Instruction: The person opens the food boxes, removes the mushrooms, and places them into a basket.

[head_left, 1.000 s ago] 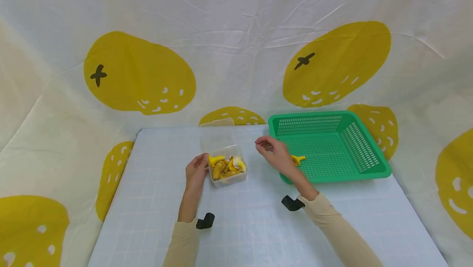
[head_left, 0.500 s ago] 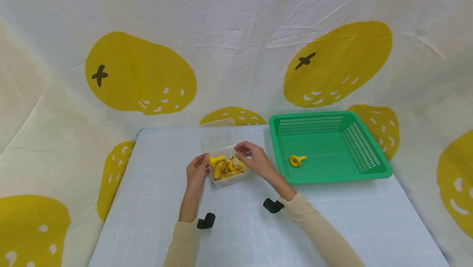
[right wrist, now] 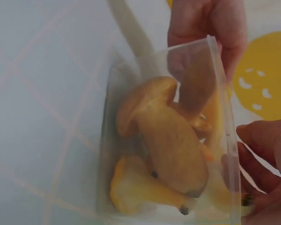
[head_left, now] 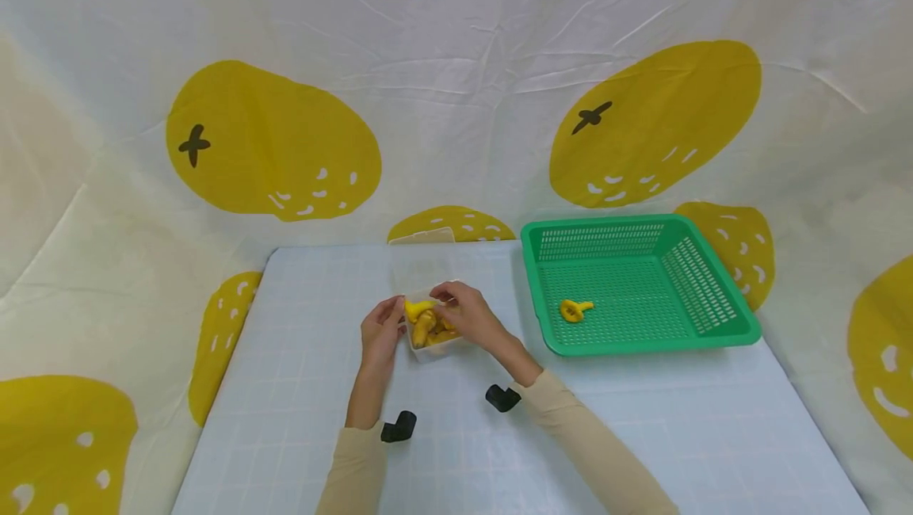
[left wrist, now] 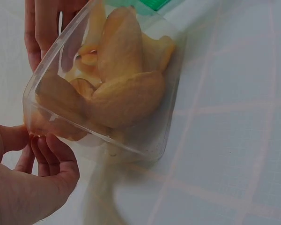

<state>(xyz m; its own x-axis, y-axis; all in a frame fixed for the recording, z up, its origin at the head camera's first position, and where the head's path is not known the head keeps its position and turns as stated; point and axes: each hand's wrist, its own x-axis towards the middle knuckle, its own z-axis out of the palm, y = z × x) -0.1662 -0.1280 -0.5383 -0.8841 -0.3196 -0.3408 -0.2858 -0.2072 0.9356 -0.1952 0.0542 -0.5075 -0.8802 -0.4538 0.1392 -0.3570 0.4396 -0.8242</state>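
Note:
A clear plastic box (head_left: 432, 353) holds several mushrooms, yellow and brown. My left hand (head_left: 380, 334) pinches the box at its left side, thumb and curled fingertips at the rim in the left wrist view. A yellow mushroom (head_left: 417, 310) lies on top near that hand. Over the box's right side reaches my right hand (head_left: 467, 317), its fingertips close to the yellow mushroom's stem. Seen from the right wrist, its thumb (right wrist: 258, 133) and fingers are apart. Through the wall show a brown mushroom (right wrist: 171, 145) and a yellow one (right wrist: 136, 185) with a dark stem end.
To the right stands a green perforated basket (head_left: 645, 347) with a yellow mushroom (head_left: 574, 310) inside. The box's transparent lid (head_left: 421, 261) lies folded back behind it. A patterned cloth (head_left: 464, 143) hangs behind the table (head_left: 285, 388).
My right hand has moved left from the green basket to above the box, uncovering the mushroom in the basket. My left hand stays at the box's left side.

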